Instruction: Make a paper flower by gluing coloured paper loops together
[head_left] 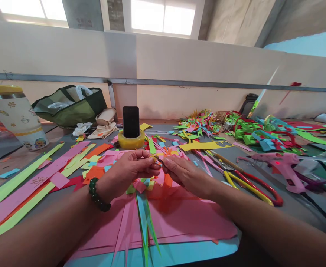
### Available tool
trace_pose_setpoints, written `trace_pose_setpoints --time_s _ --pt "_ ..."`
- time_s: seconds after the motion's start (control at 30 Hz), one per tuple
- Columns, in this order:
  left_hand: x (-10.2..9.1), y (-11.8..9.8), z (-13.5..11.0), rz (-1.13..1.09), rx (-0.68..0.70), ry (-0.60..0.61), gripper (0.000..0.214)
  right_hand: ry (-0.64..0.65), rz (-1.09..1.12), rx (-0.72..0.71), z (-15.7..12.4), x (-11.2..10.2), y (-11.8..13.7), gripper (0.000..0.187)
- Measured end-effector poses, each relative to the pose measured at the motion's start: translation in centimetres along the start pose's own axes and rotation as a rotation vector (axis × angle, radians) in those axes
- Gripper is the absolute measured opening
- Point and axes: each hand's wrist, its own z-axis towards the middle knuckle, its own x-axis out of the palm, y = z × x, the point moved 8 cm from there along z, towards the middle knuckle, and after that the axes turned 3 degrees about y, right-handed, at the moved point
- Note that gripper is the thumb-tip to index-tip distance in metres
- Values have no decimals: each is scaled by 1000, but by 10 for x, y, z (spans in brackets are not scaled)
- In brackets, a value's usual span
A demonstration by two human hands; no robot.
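Observation:
My left hand (137, 165), with a dark green bead bracelet (97, 194) at the wrist, is closed in a pinch on a small yellow paper piece (153, 157). My right hand (185, 174) meets it fingertip to fingertip, closed on a thin dark thing (159, 160) too small to make out. Orange paper strips (167, 181) show above and below the right fingertips; whether they are held is unclear. Beneath both hands lie pink paper sheets (191, 218) over a light blue sheet (207, 252). Pointed blue strips (143, 213) and pink ones hang toward me.
A phone (131, 122) stands in a yellow tape roll (131, 139). Scissors (252, 185) and a pink glue gun (282, 167) lie right. Long paper strips (26, 181) and a tumbler (15, 116) are left. Behind are a green bag (76, 111) and paper cuttings (199, 124).

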Motion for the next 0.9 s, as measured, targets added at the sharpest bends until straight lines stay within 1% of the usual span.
trace_pose_setpoints --time_s 0.1,0.2,0.3,0.57,0.7,0.9 --pt "-4 -2 0 -24 -5 -32 15 60 2 48 0 -5 -3 44" --pt "-7 -7 -1 -34 1 -59 13 72 15 99 -1 -15 -9 45" --pt "-8 -8 -2 -34 -3 -62 11 85 24 110 0 -20 -13 45" --pt "-2 -5 -1 -23 -65 -35 13 111 17 93 -2 -11 -8 48" --pt "-1 -5 -3 -13 -80 -35 10 118 -4 69 -3 -8 -5 47" --pt "2 -3 -5 23 -119 -7 8 129 23 65 -3 -6 -6 48"
